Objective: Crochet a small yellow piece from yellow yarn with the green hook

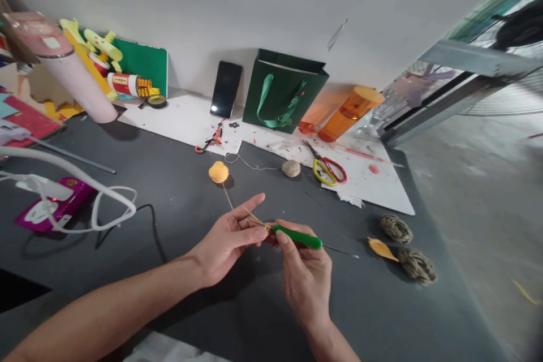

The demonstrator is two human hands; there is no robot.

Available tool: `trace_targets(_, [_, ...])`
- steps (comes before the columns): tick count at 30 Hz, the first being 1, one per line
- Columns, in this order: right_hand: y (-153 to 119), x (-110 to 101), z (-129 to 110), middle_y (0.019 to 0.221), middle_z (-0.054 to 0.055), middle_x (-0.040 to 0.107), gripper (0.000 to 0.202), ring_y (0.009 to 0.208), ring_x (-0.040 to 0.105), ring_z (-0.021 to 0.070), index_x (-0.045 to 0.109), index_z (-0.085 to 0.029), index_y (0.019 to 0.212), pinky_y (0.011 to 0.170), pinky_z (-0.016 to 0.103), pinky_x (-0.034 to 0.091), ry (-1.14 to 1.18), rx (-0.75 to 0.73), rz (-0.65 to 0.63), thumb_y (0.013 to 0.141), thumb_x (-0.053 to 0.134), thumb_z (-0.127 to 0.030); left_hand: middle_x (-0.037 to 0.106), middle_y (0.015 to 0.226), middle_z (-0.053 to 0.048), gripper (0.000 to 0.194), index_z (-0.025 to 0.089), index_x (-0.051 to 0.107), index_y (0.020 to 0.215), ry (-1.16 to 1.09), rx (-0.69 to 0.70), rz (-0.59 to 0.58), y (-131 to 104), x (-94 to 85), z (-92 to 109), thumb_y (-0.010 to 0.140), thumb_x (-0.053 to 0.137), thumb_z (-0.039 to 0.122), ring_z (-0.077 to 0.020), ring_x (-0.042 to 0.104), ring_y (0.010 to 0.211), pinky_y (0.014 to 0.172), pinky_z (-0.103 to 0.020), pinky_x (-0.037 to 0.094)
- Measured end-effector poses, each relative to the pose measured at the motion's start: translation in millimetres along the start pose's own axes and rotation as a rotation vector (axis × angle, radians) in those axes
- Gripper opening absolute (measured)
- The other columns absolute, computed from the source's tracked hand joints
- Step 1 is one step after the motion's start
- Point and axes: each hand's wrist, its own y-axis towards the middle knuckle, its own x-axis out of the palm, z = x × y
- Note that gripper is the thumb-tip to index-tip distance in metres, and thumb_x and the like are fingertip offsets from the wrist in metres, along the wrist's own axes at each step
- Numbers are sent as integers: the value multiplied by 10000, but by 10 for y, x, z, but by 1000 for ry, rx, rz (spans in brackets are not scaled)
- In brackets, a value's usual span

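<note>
My right hand (306,266) is closed round the green handle of a crochet hook (299,236), whose thin metal shaft points out to the right. Its other end meets a small bit of yellow stitching (268,227), pinched in my left hand (227,243). From there a strand of yellow yarn (228,197) runs over my left index finger, which is stretched out. The strand leads back to a yellow yarn ball (218,172) on the dark table. Most of the stitching is hidden by my fingers.
Behind my hands lie a beige yarn ball (291,168) and scissors (326,167). Grey-green yarn bundles (418,266) and a yellow leaf-shaped piece (382,249) lie right. A phone (226,89), green bag (282,90) and orange bottle (350,113) stand behind; a purple power strip (55,206) lies left.
</note>
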Motion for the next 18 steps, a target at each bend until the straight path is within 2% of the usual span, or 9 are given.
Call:
trace_targets(7, [20, -3, -14, 834, 23, 792, 62, 722, 755, 173, 792, -244, 908, 669, 273, 621, -57, -60, 9, 848, 786, -261, 648, 625, 81, 632, 245, 742, 1200, 12, -18, 1, -12, 14, 15, 607, 936, 150, -56, 536, 610, 756, -252, 396])
trace_targets(12, [36, 27, -79, 848, 36, 792, 54, 804, 736, 182, 792, -260, 882, 713, 286, 607, -32, -86, -74, 862, 764, -219, 645, 628, 75, 630, 233, 742, 1198, 8, -19, 13, -10, 31, 39, 604, 934, 146, -62, 531, 615, 708, -247, 382])
trace_targets(18, [30, 4, -81, 890, 44, 785, 67, 842, 711, 193, 782, -273, 891, 739, 313, 587, 7, -68, -105, 909, 718, -278, 642, 641, 68, 629, 232, 738, 1209, -8, -25, 25, -13, 17, 28, 618, 930, 136, -74, 558, 660, 744, -256, 392])
